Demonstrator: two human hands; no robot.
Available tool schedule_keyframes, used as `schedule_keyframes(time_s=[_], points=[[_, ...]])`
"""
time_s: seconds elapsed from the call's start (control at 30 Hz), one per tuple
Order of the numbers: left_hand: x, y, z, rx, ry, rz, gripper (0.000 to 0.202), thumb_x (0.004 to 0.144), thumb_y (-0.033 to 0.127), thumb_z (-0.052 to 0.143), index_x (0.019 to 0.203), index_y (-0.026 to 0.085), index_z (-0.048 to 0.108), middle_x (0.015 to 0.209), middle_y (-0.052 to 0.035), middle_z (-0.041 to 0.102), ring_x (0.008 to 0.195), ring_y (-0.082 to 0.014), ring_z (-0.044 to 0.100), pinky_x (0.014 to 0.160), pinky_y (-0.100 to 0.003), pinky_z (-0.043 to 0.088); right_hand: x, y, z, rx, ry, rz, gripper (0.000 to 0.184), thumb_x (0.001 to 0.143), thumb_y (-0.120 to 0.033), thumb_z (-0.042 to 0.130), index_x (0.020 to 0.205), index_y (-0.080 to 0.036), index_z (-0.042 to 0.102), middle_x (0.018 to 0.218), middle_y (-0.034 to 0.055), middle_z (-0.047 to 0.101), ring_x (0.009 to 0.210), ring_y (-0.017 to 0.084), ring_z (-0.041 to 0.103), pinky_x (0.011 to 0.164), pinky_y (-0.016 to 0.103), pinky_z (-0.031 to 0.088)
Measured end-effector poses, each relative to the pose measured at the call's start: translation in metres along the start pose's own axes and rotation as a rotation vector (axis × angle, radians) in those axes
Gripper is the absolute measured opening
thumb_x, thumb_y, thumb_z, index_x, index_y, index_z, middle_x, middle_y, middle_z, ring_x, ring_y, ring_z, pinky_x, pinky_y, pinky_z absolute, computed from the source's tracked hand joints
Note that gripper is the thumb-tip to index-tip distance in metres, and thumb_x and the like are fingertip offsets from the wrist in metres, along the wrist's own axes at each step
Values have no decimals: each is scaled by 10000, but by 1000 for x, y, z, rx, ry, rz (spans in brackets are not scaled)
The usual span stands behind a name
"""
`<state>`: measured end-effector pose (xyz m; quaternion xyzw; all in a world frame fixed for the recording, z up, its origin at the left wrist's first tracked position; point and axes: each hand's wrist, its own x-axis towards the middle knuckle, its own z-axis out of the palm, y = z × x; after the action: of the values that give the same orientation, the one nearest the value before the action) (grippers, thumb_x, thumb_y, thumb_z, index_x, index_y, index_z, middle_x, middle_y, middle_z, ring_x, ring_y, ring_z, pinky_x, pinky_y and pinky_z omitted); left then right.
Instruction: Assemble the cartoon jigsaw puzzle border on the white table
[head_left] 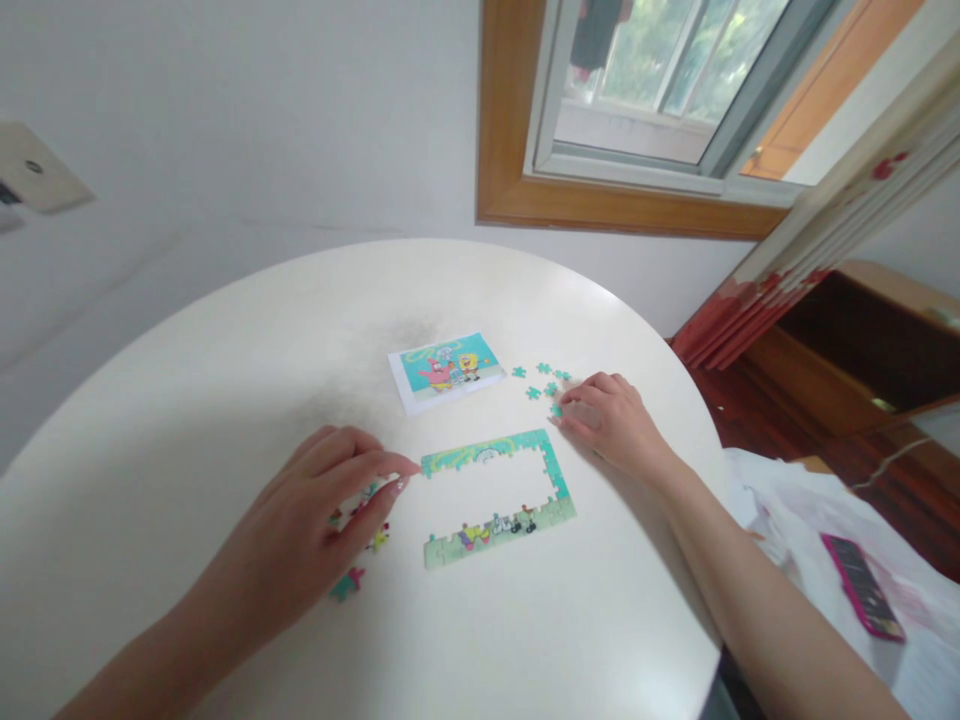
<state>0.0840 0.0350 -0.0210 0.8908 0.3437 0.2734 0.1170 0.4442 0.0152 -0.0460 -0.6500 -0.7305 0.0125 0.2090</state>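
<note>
A partly joined jigsaw puzzle (559,508) lies on the white table, its top, right and bottom borders linked and its middle and left side bare. My left hand (315,510) reaches its upper left corner; the index fingertip touches the edge there, with the thumb a little apart and nothing seen between them. Under and beside that hand are several loose pieces (347,584), partly hidden. My right hand (611,420) rests at the right, thumb and fingers closed around a teal puzzle piece (556,410). Several other teal pieces (533,393) lie just left of and beyond it.
A printed reference picture (450,370) with cartoon figures lies behind the puzzle. The round white table (480,640) meets the wall below a wood-framed window (502,120). A pink-edged phone (862,587) lies on white sheeting at the right, by a curtain (780,290).
</note>
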Motion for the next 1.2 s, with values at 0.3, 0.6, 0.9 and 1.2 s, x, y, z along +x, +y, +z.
schedule_keyframes(time_s=[0.3, 0.6, 0.9, 1.2], points=[[1, -1, 0, 13, -1, 32, 151, 935, 326, 566, 1007, 295, 695, 903, -15, 635, 859, -215, 610, 794, -342, 479, -1, 9, -3, 12, -70, -85, 392, 912, -119, 537, 1216, -289, 718, 1062, 84, 653, 989, 253, 571, 884, 402, 430], [-3, -1, 1, -28, -17, 5, 150, 963, 292, 536, 1050, 326, 654, 937, -18, 609, 900, -224, 580, 815, -365, 454, 2, 10, 1, -11, -14, -56, 268, 916, -188, 574, 1074, -290, 766, 1036, 87, 660, 972, 268, 563, 863, 422, 420], [-1, 2, 1, -4, -15, 6, 161, 965, 306, 519, 1028, 319, 667, 921, -18, 628, 885, -225, 594, 799, -355, 472, 1, 8, 0, 17, -5, -84, 247, 915, -274, 587, 1098, -294, 752, 1046, 84, 652, 989, 277, 558, 839, 423, 395], [-1, 6, -1, -17, -16, -10, 160, 962, 307, 524, 1016, 316, 675, 917, -16, 621, 876, -219, 587, 791, -347, 466, 1, 6, -2, 45, 5, -91, 311, 905, -172, 552, 1117, -299, 740, 1068, 82, 662, 984, 262, 559, 818, 404, 389]])
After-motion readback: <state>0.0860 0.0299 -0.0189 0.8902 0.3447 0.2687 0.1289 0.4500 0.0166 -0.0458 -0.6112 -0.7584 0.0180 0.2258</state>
